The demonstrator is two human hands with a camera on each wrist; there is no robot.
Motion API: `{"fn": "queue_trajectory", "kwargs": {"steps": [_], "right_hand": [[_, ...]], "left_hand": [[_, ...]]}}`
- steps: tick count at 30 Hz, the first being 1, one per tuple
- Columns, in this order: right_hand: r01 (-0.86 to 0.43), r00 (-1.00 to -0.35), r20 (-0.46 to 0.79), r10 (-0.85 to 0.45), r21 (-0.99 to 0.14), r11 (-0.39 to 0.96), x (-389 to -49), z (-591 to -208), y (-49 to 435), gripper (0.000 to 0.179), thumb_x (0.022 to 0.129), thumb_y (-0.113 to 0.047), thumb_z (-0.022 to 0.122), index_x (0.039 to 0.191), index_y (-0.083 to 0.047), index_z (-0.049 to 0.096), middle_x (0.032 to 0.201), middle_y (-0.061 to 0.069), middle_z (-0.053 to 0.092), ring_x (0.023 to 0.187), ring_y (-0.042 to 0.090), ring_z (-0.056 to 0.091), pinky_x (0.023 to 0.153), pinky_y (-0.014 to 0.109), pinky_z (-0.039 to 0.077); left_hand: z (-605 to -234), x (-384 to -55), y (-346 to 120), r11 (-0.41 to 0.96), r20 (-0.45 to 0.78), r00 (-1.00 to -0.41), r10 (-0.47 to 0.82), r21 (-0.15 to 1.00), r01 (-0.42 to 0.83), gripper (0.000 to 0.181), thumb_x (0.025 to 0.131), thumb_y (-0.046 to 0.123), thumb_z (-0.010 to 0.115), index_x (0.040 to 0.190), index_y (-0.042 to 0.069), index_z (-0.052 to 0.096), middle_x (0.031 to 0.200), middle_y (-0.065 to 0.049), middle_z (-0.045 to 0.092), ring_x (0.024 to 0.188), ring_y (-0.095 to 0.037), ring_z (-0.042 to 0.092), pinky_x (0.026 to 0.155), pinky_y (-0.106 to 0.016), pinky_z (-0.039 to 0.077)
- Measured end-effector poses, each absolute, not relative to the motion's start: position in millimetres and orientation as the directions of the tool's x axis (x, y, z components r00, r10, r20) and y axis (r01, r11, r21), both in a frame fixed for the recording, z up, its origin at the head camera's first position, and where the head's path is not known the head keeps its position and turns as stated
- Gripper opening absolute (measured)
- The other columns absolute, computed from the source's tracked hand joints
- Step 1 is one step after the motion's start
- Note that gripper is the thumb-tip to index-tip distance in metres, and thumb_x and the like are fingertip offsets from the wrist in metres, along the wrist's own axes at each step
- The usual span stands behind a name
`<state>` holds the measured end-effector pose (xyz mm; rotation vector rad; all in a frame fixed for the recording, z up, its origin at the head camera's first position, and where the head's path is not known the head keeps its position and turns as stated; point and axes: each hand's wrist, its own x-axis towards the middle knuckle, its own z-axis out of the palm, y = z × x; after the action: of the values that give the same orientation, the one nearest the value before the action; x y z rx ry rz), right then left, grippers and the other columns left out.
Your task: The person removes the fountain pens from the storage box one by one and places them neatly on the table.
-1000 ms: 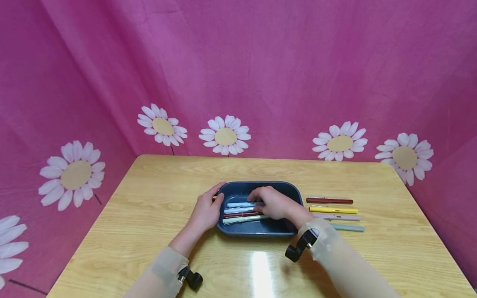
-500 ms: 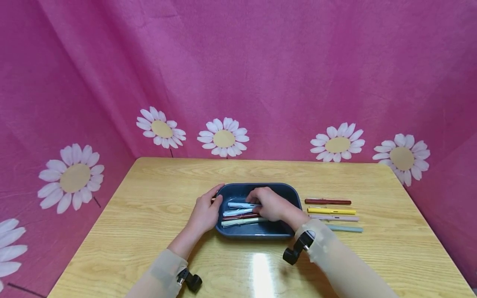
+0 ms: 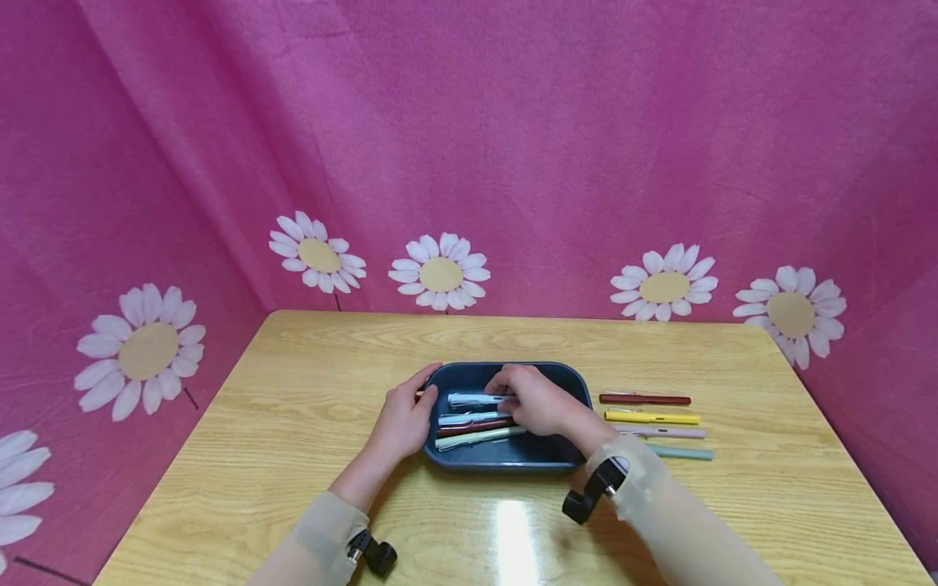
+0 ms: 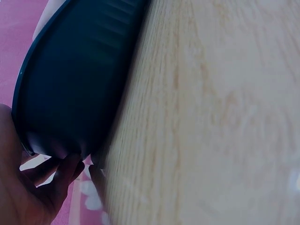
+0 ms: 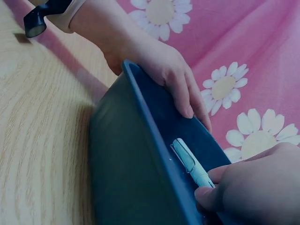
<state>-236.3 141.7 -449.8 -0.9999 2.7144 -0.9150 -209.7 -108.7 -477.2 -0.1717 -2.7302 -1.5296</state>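
A dark blue box (image 3: 506,465) with rounded corners sits on the table. My left hand (image 3: 407,417) grips its left end, thumb over the rim and fingers against the outer wall (image 4: 51,183). Inside lie a second light blue pen (image 3: 469,418), a dark red pen (image 3: 472,426) and a pale green pen (image 3: 476,439), roughly side by side. My right hand (image 3: 538,400) reaches into the box and pinches the rearmost light blue pen (image 3: 472,399) between thumb and finger; the hand covers that pen's right end. In the right wrist view, a pale pen (image 5: 190,161) shows beside the right thumb.
Right of the box, a dark red pen (image 3: 645,399), a yellow pen (image 3: 652,417), a pale lilac pen (image 3: 670,432) and a grey-green pen (image 3: 681,452) lie in a row, the last partly behind the right forearm. A pink flowered curtain (image 3: 513,163) hangs behind the table (image 3: 315,366).
The rearmost light blue pen has shifted slightly toward the box's back wall, widening the gap to the second light blue pen. The left hand keeps its hold on the box.
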Motion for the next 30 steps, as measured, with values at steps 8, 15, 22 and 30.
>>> {"fn": "queue_trajectory", "kwargs": {"steps": [8, 15, 22, 30], "right_hand": [[-0.543, -0.775, 0.112, -0.622, -0.621, 0.565, -231.1, -439.8, 150.9, 0.028, 0.096, 0.008, 0.069, 0.121, -0.003, 0.076, 0.114, 0.004, 0.074, 0.105, 0.019, 0.069, 0.092, 0.042, 0.058], [-0.548, -0.781, 0.140, -0.609, -0.622, 0.560, -225.6, -431.6, 166.9, 0.028, 0.099, 0.005, 0.068, 0.124, -0.005, 0.075, 0.120, 0.005, 0.074, 0.112, 0.020, 0.067, 0.097, 0.046, 0.056], [-0.576, -0.765, 0.188, -0.616, -0.628, 0.523, -223.4, -429.8, 185.1, 0.028, 0.100, 0.003, 0.067, 0.126, -0.006, 0.074, 0.122, 0.003, 0.073, 0.117, 0.022, 0.066, 0.101, 0.049, 0.054], [-0.557, -0.783, 0.200, -0.590, -0.647, 0.521, -208.2, -420.5, 202.6, 0.031, 0.101, 0.003, 0.068, 0.129, -0.009, 0.073, 0.126, 0.001, 0.072, 0.120, 0.021, 0.066, 0.101, 0.047, 0.055]], "left_hand": [[-475.8, -207.7, -107.9, 0.516, 0.025, -0.996, 0.081, 0.854, 0.063, 0.045, 0.113, 0.023, 0.049, 0.158, 0.020, 0.053, 0.149, -0.012, 0.059, 0.129, -0.032, 0.061, 0.113, -0.054, 0.044], [-475.4, -208.3, -108.9, 0.518, 0.049, -0.995, 0.086, 0.851, 0.087, 0.045, 0.113, 0.021, 0.049, 0.157, 0.018, 0.054, 0.146, -0.013, 0.061, 0.124, -0.032, 0.063, 0.111, -0.054, 0.046], [-474.6, -209.1, -108.5, 0.523, 0.046, -0.995, 0.084, 0.848, 0.084, 0.045, 0.113, 0.021, 0.050, 0.157, 0.018, 0.054, 0.148, -0.013, 0.060, 0.128, -0.033, 0.061, 0.112, -0.054, 0.045], [-474.1, -207.9, -108.8, 0.541, 0.043, -0.994, 0.099, 0.836, 0.090, 0.045, 0.113, 0.021, 0.049, 0.158, 0.018, 0.052, 0.146, -0.014, 0.061, 0.127, -0.034, 0.061, 0.112, -0.055, 0.045]]}}
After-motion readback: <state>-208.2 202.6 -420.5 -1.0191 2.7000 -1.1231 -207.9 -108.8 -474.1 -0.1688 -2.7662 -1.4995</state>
